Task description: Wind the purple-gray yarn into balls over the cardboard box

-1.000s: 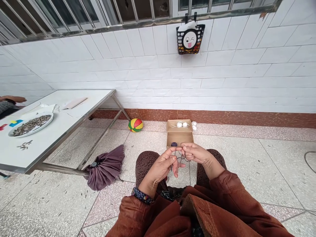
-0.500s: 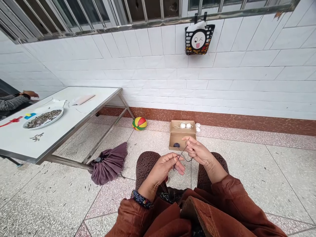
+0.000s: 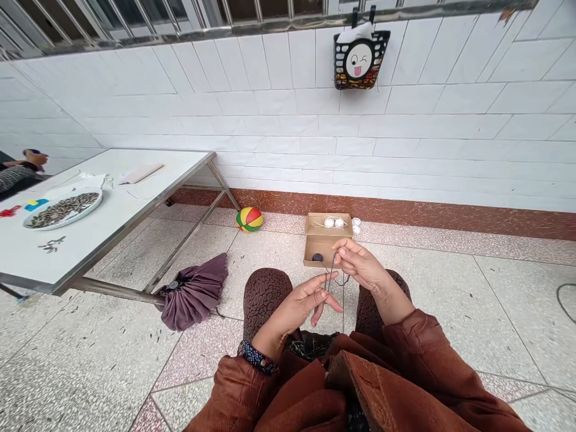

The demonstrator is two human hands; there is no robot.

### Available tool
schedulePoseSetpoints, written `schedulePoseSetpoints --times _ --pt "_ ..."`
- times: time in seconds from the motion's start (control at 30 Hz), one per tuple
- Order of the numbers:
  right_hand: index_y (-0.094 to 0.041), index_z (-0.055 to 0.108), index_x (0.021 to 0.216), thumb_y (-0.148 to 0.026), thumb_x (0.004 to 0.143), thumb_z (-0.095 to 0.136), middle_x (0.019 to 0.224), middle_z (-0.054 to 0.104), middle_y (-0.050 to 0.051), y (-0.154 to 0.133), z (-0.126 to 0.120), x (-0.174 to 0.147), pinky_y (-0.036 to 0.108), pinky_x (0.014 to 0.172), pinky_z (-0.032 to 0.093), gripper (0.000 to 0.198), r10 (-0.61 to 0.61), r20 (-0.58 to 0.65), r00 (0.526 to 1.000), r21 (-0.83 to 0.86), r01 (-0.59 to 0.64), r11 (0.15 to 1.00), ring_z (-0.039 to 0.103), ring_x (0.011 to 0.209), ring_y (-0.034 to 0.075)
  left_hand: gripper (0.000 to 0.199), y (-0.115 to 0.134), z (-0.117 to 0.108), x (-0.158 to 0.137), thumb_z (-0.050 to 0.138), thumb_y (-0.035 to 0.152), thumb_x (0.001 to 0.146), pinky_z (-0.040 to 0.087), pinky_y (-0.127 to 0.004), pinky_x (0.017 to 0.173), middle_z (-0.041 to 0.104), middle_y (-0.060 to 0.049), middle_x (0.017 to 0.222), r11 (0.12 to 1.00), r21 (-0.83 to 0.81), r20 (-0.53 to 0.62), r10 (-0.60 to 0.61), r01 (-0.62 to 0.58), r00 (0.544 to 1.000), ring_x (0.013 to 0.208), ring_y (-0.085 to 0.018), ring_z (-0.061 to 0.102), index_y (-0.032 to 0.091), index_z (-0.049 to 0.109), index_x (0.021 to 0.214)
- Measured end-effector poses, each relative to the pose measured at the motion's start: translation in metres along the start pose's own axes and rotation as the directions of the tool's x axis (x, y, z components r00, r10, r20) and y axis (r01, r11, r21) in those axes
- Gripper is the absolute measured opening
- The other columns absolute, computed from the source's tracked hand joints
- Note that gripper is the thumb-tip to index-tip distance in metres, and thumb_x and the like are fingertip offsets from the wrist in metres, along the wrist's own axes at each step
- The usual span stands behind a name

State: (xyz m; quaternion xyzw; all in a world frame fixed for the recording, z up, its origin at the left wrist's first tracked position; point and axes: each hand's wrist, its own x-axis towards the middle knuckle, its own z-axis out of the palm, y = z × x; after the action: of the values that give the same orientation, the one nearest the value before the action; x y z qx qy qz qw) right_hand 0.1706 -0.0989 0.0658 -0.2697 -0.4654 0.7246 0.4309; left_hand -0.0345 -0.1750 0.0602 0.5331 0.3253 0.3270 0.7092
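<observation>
A strand of dark yarn (image 3: 332,269) stretches between my two hands above the gap between my knees. My right hand (image 3: 362,269) pinches its upper end between thumb and index finger. Lower and to the left, my left hand (image 3: 303,303) holds the strand at its thumb, with the index finger stretched out along it and the other fingers spread. A loose loop hangs below my right hand. Beyond the hands, a ball of dark yarn (image 3: 317,257) lies in an open cardboard box (image 3: 310,245). White yarn balls (image 3: 334,222) sit in its lid.
At left stands a white table (image 3: 148,192) with a dish of small dark pieces (image 3: 67,210). A folded purple umbrella (image 3: 195,294) leans by its leg. A colourful ball (image 3: 249,219) lies near the wall. A black basket (image 3: 361,60) hangs above. Another person's hand (image 3: 36,158) shows far left.
My left hand's fingers have spread and its index finger has straightened. My right hand still pinches the yarn, now drawn more upright. The view has shifted slightly. The other person's hand has risen.
</observation>
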Motion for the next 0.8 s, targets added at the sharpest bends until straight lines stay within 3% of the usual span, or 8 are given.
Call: schedulePoseSetpoints --times 0.17,0.23,0.33,0.4,0.47,0.6,0.7,0.8 --pt "-0.022 0.064 0.103 -0.049 0.086 0.075 0.079 0.066 -0.001 0.001 0.000 0.006 0.022 0.044 0.011 0.034 -0.031 -0.046 0.998 -0.058 0.028 0.998 0.019 0.046 0.005 0.064 0.002 0.005 -0.004 0.057 0.045 0.098 0.026 -0.020 0.043 0.078 -0.015 0.106 1.000 -0.018 0.027 -0.011 0.012 1.000 0.038 -0.002 0.036 0.021 0.040 0.155" --pt "-0.021 0.065 0.100 -0.053 0.084 0.074 0.076 0.064 -0.003 0.012 0.001 0.007 0.022 0.044 0.012 0.037 -0.002 -0.062 0.998 -0.116 -0.005 0.993 0.021 0.045 0.005 0.066 0.005 0.008 -0.003 0.059 0.044 0.098 0.030 -0.020 0.045 0.079 -0.013 0.102 0.998 -0.064 0.013 0.015 -0.014 1.000 0.037 -0.002 0.038 0.022 0.038 0.156" --pt "-0.020 0.066 0.094 -0.058 0.086 0.069 0.075 0.062 -0.002 0.038 0.006 0.004 0.021 0.047 0.026 0.038 0.031 -0.035 0.999 -0.234 -0.038 0.971 0.035 0.049 0.007 0.066 0.010 0.010 0.001 0.061 0.041 0.097 0.050 -0.025 0.065 0.080 -0.007 0.094 0.967 -0.232 -0.067 0.090 -0.103 0.994 0.039 -0.002 0.046 0.024 0.038 0.157" --pt "-0.020 0.068 0.092 -0.058 0.088 0.067 0.080 0.065 0.000 0.057 0.010 -0.001 0.025 0.060 0.041 0.038 0.017 0.007 1.000 -0.330 -0.014 0.944 0.051 0.063 0.012 0.066 0.012 0.006 0.004 0.063 0.037 0.097 0.055 -0.033 0.082 0.079 -0.005 0.092 0.905 -0.382 -0.167 0.130 -0.186 0.977 0.042 -0.003 0.049 0.024 0.038 0.157" --pt "-0.021 0.069 0.093 -0.057 0.093 0.061 0.077 0.065 0.000 0.071 0.012 -0.007 0.030 0.072 0.046 0.038 0.005 0.048 0.999 -0.452 0.017 0.892 0.058 0.072 0.015 0.069 0.012 -0.001 0.007 0.065 0.033 0.096 0.055 -0.037 0.089 0.079 -0.004 0.093 0.843 -0.482 -0.256 0.127 -0.240 0.958 0.046 -0.004 0.054 0.025 0.036 0.157" --pt "-0.021 0.071 0.099 -0.053 0.103 0.045 0.069 0.063 -0.001 0.079 0.010 -0.017 0.030 0.073 0.046 0.041 -0.015 0.094 0.995 -0.688 0.076 0.722 0.057 0.066 0.015 0.072 0.010 -0.018 0.011 0.070 0.028 0.093 0.053 -0.046 0.098 0.078 -0.005 0.097 0.774 -0.558 -0.383 0.080 -0.300 0.920 0.085 -0.020 0.075 0.024 0.035 0.156" --pt "-0.021 0.070 0.097 -0.049 0.105 0.041 0.070 0.064 0.000 0.074 0.009 -0.021 0.029 0.072 0.045 0.041 -0.037 0.123 0.992 -0.779 0.119 0.616 0.059 0.067 0.016 0.074 0.005 -0.025 0.014 0.072 0.029 0.091 0.048 -0.055 0.104 0.078 -0.005 0.100 0.748 -0.570 -0.452 0.060 -0.340 0.890 0.115 -0.031 0.070 0.025 0.036 0.155" --pt "-0.021 0.068 0.096 -0.045 0.106 0.039 0.071 0.065 0.001 0.063 0.013 -0.025 0.029 0.072 0.045 0.039 -0.035 0.157 0.987 -0.820 0.150 0.552 0.061 0.068 0.017 0.074 -0.002 -0.027 0.017 0.070 0.034 0.092 0.045 -0.056 0.107 0.078 -0.009 0.106 0.805 -0.497 -0.463 0.070 -0.324 0.884 0.124 -0.032 0.065 0.024 0.034 0.156"
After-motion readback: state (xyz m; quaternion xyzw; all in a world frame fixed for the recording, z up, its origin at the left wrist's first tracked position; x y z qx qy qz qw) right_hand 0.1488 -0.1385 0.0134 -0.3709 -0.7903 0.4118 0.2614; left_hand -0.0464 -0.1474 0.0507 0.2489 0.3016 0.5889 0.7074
